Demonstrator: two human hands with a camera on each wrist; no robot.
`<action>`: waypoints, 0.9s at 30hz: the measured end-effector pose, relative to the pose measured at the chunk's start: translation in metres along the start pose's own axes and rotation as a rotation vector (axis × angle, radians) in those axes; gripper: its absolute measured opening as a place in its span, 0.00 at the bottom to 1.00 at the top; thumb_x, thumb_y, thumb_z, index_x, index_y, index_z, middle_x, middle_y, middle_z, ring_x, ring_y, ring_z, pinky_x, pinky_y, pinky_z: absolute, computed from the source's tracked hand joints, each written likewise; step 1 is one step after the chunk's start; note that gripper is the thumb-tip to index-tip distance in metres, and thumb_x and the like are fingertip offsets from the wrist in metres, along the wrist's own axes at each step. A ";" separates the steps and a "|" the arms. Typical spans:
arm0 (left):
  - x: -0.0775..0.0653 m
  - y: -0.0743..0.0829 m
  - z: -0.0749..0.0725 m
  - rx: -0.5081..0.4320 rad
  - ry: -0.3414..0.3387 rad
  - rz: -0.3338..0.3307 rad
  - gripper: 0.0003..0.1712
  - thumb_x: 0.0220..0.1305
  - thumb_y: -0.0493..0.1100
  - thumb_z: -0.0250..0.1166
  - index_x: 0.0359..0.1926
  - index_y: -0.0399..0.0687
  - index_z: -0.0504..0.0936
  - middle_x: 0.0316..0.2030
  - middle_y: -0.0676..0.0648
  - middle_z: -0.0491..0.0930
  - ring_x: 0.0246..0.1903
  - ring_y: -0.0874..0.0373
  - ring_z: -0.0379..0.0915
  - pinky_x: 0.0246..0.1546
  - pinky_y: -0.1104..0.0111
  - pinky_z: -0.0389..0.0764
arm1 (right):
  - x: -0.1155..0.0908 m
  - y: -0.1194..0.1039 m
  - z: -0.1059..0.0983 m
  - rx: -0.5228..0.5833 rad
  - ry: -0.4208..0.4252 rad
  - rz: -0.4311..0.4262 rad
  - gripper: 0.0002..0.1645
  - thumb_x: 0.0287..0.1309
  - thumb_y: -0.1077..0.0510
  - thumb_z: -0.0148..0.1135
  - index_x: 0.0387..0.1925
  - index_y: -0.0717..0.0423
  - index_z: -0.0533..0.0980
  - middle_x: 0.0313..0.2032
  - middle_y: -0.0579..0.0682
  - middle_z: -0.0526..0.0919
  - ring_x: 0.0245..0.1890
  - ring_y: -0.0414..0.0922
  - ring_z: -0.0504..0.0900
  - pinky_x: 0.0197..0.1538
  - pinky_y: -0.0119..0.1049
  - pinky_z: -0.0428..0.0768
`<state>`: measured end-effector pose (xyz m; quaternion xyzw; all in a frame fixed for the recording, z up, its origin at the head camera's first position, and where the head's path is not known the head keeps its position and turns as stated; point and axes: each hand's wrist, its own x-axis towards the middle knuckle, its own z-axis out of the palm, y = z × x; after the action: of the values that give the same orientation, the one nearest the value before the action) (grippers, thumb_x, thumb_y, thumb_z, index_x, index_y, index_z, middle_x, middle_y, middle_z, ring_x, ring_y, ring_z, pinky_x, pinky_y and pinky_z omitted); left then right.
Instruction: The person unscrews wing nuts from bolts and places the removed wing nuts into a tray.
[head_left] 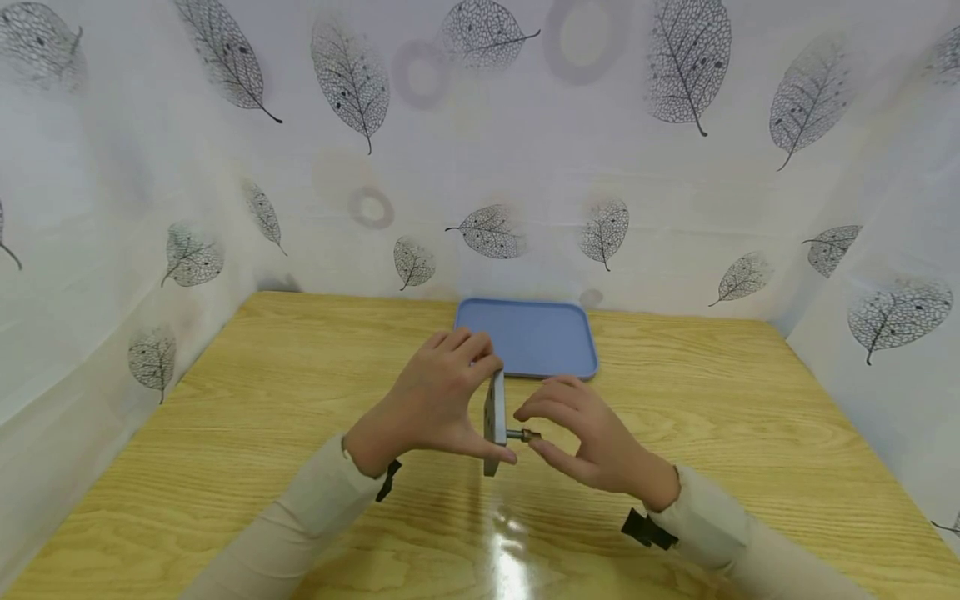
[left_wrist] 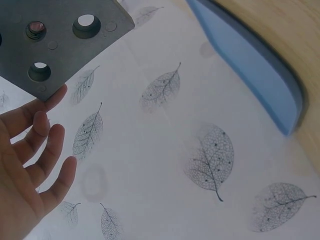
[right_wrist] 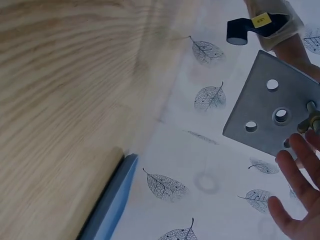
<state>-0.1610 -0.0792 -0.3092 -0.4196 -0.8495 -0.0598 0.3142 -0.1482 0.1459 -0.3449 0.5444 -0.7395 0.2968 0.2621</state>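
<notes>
My left hand (head_left: 442, 392) grips a square grey metal plate (head_left: 495, 412) by its edges, fingers at the top and thumb below. It stands on edge above the table, and several round holes show through the plate (right_wrist: 255, 107) in the right wrist view. From its right face juts a threaded bolt (head_left: 513, 434) carrying a brass-coloured wing nut (head_left: 530, 435). Around the wing nut, my right hand (head_left: 588, 437) has its thumb and fingers spread apart. The thumb tip is close to the nut; whether it touches cannot be made out.
A blue tray (head_left: 525, 337) lies behind the hands, near the back of the wood-grain table (head_left: 337, 358). Leaf-printed white cloth (head_left: 300, 200) hangs behind the table and along both sides.
</notes>
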 end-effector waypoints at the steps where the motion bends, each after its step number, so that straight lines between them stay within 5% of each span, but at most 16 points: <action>1: 0.000 0.000 0.000 -0.002 0.000 -0.001 0.48 0.23 0.86 0.60 0.33 0.51 0.77 0.31 0.53 0.66 0.31 0.59 0.60 0.35 0.67 0.64 | -0.001 0.000 -0.001 0.063 -0.027 0.053 0.14 0.69 0.52 0.47 0.43 0.54 0.77 0.39 0.47 0.81 0.42 0.43 0.78 0.51 0.42 0.73; 6: 0.000 0.000 0.000 -0.013 0.002 -0.004 0.48 0.23 0.86 0.60 0.33 0.51 0.77 0.32 0.53 0.66 0.31 0.59 0.60 0.36 0.67 0.65 | -0.003 0.000 -0.006 0.285 -0.161 0.266 0.13 0.67 0.64 0.46 0.46 0.53 0.77 0.41 0.47 0.82 0.41 0.38 0.79 0.45 0.34 0.77; 11: 0.000 0.000 0.001 -0.016 0.005 -0.005 0.48 0.23 0.86 0.60 0.33 0.51 0.77 0.31 0.53 0.66 0.31 0.59 0.60 0.36 0.67 0.65 | -0.002 -0.001 -0.007 0.362 -0.230 0.341 0.14 0.65 0.66 0.49 0.46 0.52 0.77 0.42 0.47 0.82 0.39 0.36 0.79 0.42 0.34 0.78; 22: -0.001 0.000 0.001 -0.011 -0.003 -0.003 0.48 0.23 0.86 0.60 0.33 0.51 0.77 0.32 0.53 0.67 0.31 0.58 0.61 0.37 0.66 0.66 | -0.001 -0.001 -0.004 0.238 -0.156 0.195 0.11 0.57 0.63 0.62 0.43 0.51 0.78 0.37 0.44 0.82 0.38 0.37 0.79 0.43 0.33 0.77; 27: -0.001 0.000 0.002 -0.009 0.003 -0.001 0.48 0.23 0.86 0.60 0.33 0.51 0.77 0.31 0.53 0.67 0.31 0.58 0.61 0.36 0.66 0.66 | 0.000 0.000 0.001 0.076 -0.059 0.041 0.07 0.62 0.54 0.58 0.37 0.52 0.79 0.33 0.43 0.81 0.35 0.37 0.78 0.48 0.37 0.73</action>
<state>-0.1616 -0.0794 -0.3110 -0.4204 -0.8490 -0.0645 0.3133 -0.1483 0.1453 -0.3451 0.5472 -0.7461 0.3140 0.2129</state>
